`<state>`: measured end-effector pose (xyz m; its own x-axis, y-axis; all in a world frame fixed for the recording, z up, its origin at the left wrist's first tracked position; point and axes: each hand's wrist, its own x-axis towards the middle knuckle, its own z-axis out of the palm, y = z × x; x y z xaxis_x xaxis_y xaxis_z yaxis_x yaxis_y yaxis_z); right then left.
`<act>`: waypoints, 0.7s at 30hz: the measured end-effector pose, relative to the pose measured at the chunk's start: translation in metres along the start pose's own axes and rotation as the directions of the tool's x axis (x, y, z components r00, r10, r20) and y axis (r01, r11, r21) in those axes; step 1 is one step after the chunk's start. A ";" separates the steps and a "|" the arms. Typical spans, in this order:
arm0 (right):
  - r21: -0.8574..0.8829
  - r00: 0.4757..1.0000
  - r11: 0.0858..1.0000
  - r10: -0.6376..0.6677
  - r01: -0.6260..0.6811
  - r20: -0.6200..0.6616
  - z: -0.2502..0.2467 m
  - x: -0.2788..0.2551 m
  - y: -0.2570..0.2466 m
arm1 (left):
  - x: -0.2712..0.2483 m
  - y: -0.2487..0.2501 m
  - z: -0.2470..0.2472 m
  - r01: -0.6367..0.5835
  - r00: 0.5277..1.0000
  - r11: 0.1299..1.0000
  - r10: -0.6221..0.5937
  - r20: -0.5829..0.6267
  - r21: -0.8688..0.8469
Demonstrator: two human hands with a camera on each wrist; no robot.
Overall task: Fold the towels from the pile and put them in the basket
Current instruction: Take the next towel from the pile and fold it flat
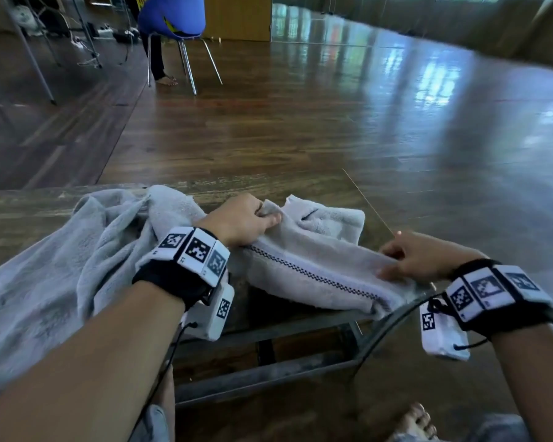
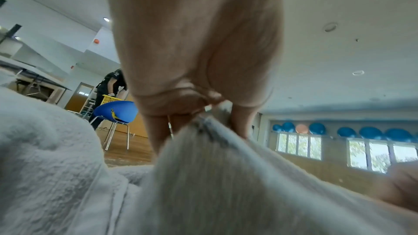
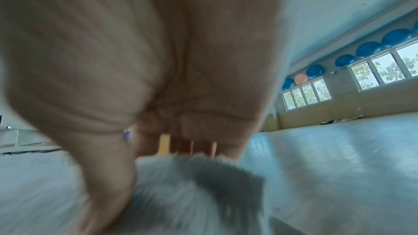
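towel (image 1: pixel 304 266) pinched between left hand (image 1: pixel 241 220), right hand (image 1: pixel 419 255)

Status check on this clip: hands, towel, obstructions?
Left hand and right hand both pinch the white towel. Fold unfinished. Grey towel pile alongside, nothing blocking.

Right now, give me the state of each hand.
Left hand: pinching the white towel.
Right hand: pinching the same towel's other end.

Daylight from windows (image 3: pixel 373 71), glare on floor (image 1: pixel 348 100); wrist views blurred, edges warped.
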<state>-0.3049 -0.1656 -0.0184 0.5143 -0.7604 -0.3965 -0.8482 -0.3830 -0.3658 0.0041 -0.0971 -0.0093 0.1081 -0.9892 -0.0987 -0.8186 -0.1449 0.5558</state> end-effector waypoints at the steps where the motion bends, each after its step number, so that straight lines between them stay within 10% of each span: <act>1: 0.002 0.991 1.000 0.006 -0.005 -0.130 0.002 0.009 0.001 | 0.003 0.000 0.004 -0.044 0.998 0.999 0.044 -0.051 -0.011; 4: 0.135 0.902 0.988 -0.012 0.077 -0.432 0.009 0.035 -0.007 | 0.009 0.005 0.020 -0.184 0.982 0.982 0.182 -0.040 -0.049; 9: -0.034 0.918 0.995 -0.095 0.089 -0.384 0.024 0.071 -0.029 | 0.018 0.009 0.037 -0.253 0.962 0.966 0.246 0.120 0.050; 14: -0.008 0.863 0.988 -0.138 0.154 -0.486 -0.013 0.068 -0.062 | 0.026 0.018 0.016 -0.284 0.958 0.955 0.278 -0.076 -0.083; 17: 0.014 0.662 0.963 -0.176 0.271 -0.729 -0.049 0.066 -0.095 | 0.038 0.020 -0.015 -0.311 0.929 0.907 0.229 -0.290 -0.282; 21: -0.015 0.292 0.899 -0.158 0.438 -0.943 -0.094 0.099 -0.137 | 0.059 0.016 -0.061 -0.446 0.749 0.809 0.102 -0.655 -0.384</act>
<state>-0.1492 -0.2382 0.0720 0.1652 -0.6559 0.7366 -0.5391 -0.6854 -0.4894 0.0317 -0.1588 0.0446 0.3668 -0.7693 0.5230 -0.4937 0.3155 0.8103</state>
